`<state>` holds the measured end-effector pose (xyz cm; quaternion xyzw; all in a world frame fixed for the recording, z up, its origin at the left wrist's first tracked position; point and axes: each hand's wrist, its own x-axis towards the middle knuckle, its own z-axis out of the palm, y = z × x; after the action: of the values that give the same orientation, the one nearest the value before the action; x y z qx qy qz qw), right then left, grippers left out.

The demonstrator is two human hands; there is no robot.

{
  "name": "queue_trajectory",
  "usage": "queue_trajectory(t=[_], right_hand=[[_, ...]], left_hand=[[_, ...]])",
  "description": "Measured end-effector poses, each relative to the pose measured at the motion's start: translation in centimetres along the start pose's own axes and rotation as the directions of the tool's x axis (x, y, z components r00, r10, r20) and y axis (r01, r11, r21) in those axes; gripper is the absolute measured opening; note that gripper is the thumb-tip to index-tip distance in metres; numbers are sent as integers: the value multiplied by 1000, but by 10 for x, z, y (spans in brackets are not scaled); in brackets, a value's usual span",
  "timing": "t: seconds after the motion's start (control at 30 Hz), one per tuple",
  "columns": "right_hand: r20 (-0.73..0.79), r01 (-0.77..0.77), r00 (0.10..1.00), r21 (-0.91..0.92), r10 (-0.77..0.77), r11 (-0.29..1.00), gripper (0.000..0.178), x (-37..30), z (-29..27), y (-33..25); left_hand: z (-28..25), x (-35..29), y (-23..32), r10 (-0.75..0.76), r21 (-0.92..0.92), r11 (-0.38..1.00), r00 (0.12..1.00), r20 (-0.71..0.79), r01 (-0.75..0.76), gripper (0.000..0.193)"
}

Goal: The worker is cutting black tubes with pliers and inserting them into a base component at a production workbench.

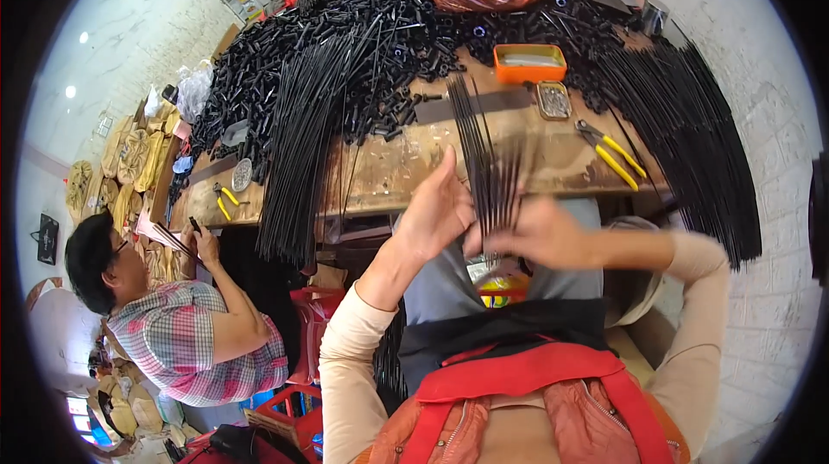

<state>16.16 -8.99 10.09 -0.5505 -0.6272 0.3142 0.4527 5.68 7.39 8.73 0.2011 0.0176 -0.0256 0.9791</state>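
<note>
In front of my lap is a bundle of thin black rods (490, 188), its upper ends fanned out over the table edge. My right hand (540, 233) is closed around the lower part of the bundle and blurred by motion. On the bundle's other side is my left hand (438, 209), palm toward the rods and thumb stretched up. Its fingertips are partly hidden by the rods; the hand looks open against them. Yellow-handled pliers (611, 156) lie on the table to the right.
Black tubular parts (345, 41) heap up along the back of the wooden table (389, 172). Rod stacks overhang its front edge at left (298, 153) and right (691, 119). An orange tray (529, 77) and a small dish (553, 100) stand between. A co-worker (194, 326) sits at left, holding rods.
</note>
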Motion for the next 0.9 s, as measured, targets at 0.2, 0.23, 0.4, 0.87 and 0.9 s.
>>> queue_trajectory(t=[0.2, 0.23, 0.4, 0.87, 0.9], right_hand=[[52, -35, 998, -76, 39, 996, 19, 17, 1, 45], [70, -69, 994, -173, 82, 983, 21, 38, -9, 37], [-66, -117, 990, 100, 124, 988, 24, 35, -1, 91], [-178, 17, 984, -47, -25, 999, 26, 25, -13, 87], [-221, 50, 974, -27, -55, 998, 28, 27, -23, 77]], left_hand=[[-49, 71, 69, 34, 118, 993, 980, -197, -11, 61], [-65, 74, 89, 182, 416, 897, 983, -33, -152, 53], [-74, 22, 72, 352, 747, 659, 914, -203, -88, 34], [43, -17, -7, 597, 865, 401, 803, 5, -303, 22], [44, -18, -7, 592, 862, 405, 806, 8, -306, 22]])
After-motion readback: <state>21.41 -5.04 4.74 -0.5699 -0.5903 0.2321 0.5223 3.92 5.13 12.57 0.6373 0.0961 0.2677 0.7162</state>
